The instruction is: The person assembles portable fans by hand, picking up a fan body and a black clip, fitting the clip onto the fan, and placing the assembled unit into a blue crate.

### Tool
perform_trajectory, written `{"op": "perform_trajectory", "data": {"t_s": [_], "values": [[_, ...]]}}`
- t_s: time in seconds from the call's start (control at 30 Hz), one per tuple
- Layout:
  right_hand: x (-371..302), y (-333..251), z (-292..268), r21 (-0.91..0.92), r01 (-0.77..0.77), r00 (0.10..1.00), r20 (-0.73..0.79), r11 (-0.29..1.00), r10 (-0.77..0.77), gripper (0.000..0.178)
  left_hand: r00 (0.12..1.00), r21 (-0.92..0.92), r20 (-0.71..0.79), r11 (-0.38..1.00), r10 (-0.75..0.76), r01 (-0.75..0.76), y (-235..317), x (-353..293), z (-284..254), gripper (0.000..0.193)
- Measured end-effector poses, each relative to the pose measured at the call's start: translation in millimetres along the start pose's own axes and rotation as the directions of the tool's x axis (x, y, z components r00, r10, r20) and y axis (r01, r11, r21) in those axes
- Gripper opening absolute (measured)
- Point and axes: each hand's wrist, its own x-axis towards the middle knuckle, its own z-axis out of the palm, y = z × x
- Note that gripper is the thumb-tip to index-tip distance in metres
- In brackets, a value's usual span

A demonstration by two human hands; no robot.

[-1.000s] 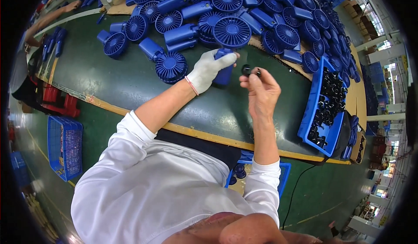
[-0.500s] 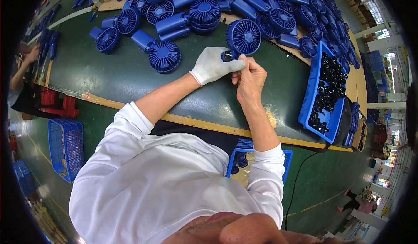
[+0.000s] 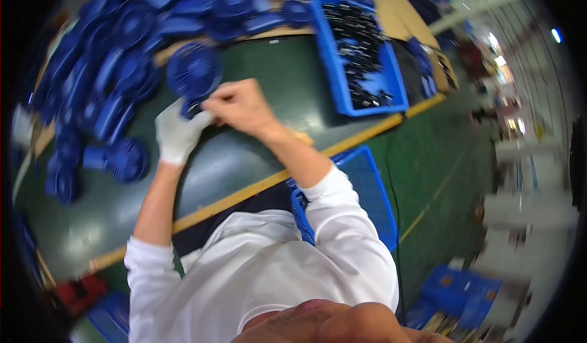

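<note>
In a white glove, my left hand (image 3: 176, 132) is closed around the lower part of a blue handheld fan (image 3: 194, 69). The fan's round grille points away from me, above the table. A small dark part shows at the fan's neck by the gloved thumb. My bare right hand (image 3: 244, 106) is pinched at that same spot, touching or nearly touching the glove. Whatever its fingertips hold is hidden and blurred. Another blue fan (image 3: 125, 159) lies on the table to the left of the glove.
Blue fans (image 3: 131, 28) are heaped along the far and left side of the green table (image 3: 278, 68). At the right stands a blue tray (image 3: 329, 68) of small black parts (image 3: 361, 49). A blue crate (image 3: 382, 202) is below the yellow table edge, beside my right arm.
My view has swung to the right, so the table and hands appear farther left and the picture is blurred. Both hands remain together at the fan.
</note>
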Motion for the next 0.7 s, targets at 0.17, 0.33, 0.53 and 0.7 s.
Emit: {"op": "perform_trajectory", "data": {"t_s": [0.17,0.33,0.53,0.7], "values": [[-1.4,15.7,-8.6,0.269,0.009,1.0,-0.023,0.963,-0.003,0.018,0.999,-0.028,0.008,0.999,0.032,-0.032,-14.0,4.7,17.7,0.033],[1.3,21.4,-11.5,0.198,0.062,0.997,0.031,0.978,-0.069,0.041,0.999,-0.159,-0.01,0.986,0.04,-0.041,-20.2,9.7,23.4,0.032],[19.2,47.9,-11.2,0.125,-0.022,0.997,0.071,0.992,0.013,0.056,0.995,-0.327,-0.022,0.941,-0.098,0.086,-14.8,4.6,18.0,0.03],[9.2,35.7,-10.6,0.018,0.035,0.999,0.028,0.999,-0.036,0.059,0.967,-0.264,0.195,0.941,-0.162,0.211,-5.7,6.9,26.3,0.048]]}}
